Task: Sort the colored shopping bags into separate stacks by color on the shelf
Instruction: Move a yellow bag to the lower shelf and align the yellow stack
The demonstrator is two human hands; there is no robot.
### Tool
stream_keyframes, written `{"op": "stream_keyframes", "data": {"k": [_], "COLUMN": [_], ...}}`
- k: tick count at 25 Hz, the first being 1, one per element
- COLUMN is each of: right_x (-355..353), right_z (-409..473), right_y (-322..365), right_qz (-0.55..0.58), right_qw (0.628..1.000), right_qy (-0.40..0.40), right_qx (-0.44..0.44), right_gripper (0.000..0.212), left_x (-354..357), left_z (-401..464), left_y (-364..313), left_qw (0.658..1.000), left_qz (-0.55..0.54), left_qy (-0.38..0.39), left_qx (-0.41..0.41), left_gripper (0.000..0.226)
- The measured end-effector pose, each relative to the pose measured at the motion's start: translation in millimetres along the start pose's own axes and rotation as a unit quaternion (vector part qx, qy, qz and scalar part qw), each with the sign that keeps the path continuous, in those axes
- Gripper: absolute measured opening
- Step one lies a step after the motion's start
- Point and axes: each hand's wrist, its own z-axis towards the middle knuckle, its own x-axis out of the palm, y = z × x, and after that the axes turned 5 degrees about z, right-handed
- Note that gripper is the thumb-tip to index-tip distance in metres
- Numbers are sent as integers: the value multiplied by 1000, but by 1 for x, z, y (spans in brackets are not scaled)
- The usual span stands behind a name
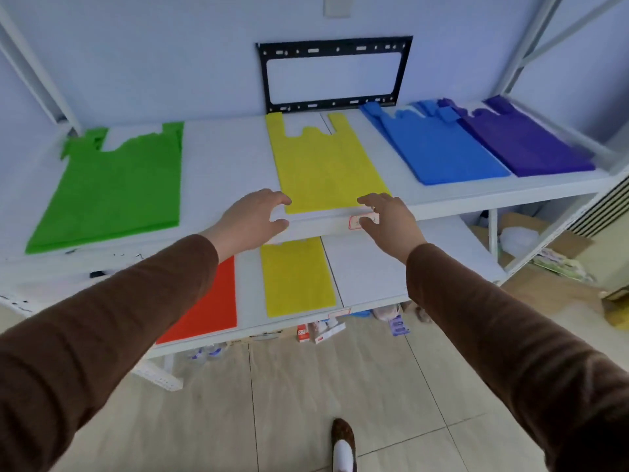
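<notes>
Both hands, left hand (254, 218) and right hand (386, 218), hover spread and empty at the near edge of the flat yellow non-woven shopping bag (323, 165) on the white upper shelf (218, 158); the placing step looks complete, so next fetch the yellow bag on the lower shelf (296, 277).

A pale bluish wall (170, 56) stands behind a white metal rack (558, 39) with slanted braces. A black bracket (333, 49) is fixed to the wall, and above it a small white plate (336, 5). The floor (306, 403) is light wood-look tile with thin dark seams. Under the rack lie small boxes (320, 330) and bottles. At the right stand a cardboard box (531, 233) with white plastic in it, and a slatted white unit (609, 206). The light is soft and even.
</notes>
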Motion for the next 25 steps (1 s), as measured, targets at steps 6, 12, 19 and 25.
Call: {"op": "stream_keyframes", "data": {"k": [6,12,19,25], "right_x": [-20,0,2,2], "right_z": [107,164,189,188], "right_y": [-59,-59,-54,-57], "right_qz": [-29,-85,-38,-9], "right_qw": [996,981,964,963], "right_qy": [46,125,185,202], "right_qx": [66,120,186,179], "right_gripper": [48,65,82,68], "left_x": [7,18,25,19], "left_z": [113,177,229,242], "left_y": [15,35,26,39], "left_qw": [987,960,943,918], "left_qz": [-67,-98,-14,-136], "left_qy": [-8,2,47,88], "left_qx": [-146,-263,-330,-362], "left_gripper": [47,61,90,107]}}
